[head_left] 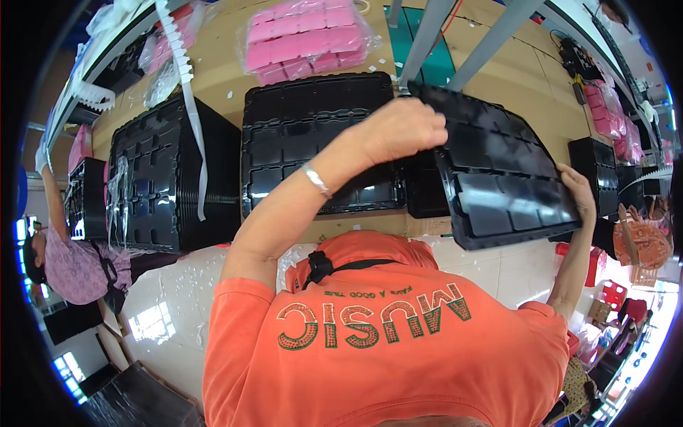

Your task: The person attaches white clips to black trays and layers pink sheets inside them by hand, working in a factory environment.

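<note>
I hold a black plastic compartment tray tilted in the air over the right side of the workbench. My left hand grips its upper left corner. My right hand grips its lower right edge. Under my left forearm a stack of the same black trays lies on the bench. My orange shirt fills the lower part of the view.
A taller stack of black trays with a white plastic strip over it stands to the left. A bag of pink pieces lies at the back. Another person works at far left. More black trays and pink bags sit at right.
</note>
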Demonstrator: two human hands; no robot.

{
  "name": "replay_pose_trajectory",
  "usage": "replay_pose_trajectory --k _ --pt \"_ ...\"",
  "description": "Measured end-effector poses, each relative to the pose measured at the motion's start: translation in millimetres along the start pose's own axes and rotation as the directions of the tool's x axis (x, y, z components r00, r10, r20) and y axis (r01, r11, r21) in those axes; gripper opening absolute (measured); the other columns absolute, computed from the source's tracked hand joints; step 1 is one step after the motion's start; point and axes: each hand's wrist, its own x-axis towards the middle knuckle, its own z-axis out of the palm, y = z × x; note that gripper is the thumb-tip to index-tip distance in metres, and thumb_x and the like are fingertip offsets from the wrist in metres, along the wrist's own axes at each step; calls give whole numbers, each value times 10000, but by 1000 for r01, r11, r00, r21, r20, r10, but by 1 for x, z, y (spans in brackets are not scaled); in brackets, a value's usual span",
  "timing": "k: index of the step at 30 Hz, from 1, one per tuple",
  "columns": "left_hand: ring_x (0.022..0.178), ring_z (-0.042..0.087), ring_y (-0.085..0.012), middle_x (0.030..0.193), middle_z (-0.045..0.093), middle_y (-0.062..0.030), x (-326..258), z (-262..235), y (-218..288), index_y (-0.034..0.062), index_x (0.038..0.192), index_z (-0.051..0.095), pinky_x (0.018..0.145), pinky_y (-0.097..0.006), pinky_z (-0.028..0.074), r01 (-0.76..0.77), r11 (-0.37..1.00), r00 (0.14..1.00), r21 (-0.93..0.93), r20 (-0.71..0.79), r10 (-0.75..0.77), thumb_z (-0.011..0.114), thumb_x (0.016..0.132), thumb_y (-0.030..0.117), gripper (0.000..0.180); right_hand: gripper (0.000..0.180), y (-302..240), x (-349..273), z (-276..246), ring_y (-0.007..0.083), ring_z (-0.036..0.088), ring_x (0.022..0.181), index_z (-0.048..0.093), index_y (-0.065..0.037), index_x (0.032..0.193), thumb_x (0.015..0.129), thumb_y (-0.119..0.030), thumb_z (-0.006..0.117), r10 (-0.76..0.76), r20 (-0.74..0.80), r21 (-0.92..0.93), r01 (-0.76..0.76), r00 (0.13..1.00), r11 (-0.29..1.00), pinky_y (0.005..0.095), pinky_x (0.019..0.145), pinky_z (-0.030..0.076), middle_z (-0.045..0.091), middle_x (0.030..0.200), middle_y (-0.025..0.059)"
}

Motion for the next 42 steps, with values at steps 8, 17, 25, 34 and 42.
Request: replay_pose_trajectory --k 8,17,25,34,42 --pt "792 603 -171 731 589 -3 -16 138 8 110 667 632 570 -283 500 -157 962 946 221 312 83 610 718 145 66 594 104 71 29 225 556 1137 491 -91 1357 802 92 598 -103 -207 -155 71 973 985 294 944 449 565 1260 189" --pt "936 612 -235 942 676 -77 -15 156 9 63 856 732 763 -317 527 26 953 625 301 739 -251 656 740 118 149 350 144 143 64 118 610 784 684 -90 1112 773 -5 661 -179 -338 -383 39 924 923 262 759 482 674 807 32" --pt "925 626 -303 970 658 -160 -8 159 8 3 894 719 790 -338 526 95 941 701 326 649 -296 640 739 104 201 261 137 162 50 71 538 632 635 -113 992 778 29 593 60 -362 -141 -118 930 983 225 535 410 599 756 -34" --pt "1021 632 -328 1030 674 -185 -14 125 17 61 959 728 761 -434 520 301 891 534 339 715 -452 624 781 123 215 52 165 181 72 119 528 556 594 -129 766 792 -119 637 -25 -270 -278 -53 962 959 286 473 407 547 606 -10" --pt "946 570 -332 1000 590 -133 -58 -52 2 36 973 598 855 -440 448 572 781 711 252 -627 -318 688 742 134 266 420 202 172 42 184 629 771 584 -31 1184 816 -214 669 -120 -546 -401 -133 829 906 301 648 512 667 930 123"
